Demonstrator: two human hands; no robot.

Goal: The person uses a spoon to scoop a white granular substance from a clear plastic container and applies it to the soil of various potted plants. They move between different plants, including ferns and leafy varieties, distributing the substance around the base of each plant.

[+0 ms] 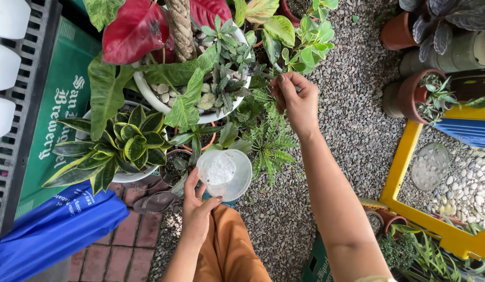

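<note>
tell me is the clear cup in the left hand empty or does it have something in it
Not empty: the clear plastic cup, held by the left hand, has white powder or granules covering its bottom.

green lettered crate (65,94) at left

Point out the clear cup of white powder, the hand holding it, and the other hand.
clear cup (237,180), head view, on its rim right of the powder.
left hand (196,209), head view, back of hand.
right hand (300,102), head view, back of hand.
</note>
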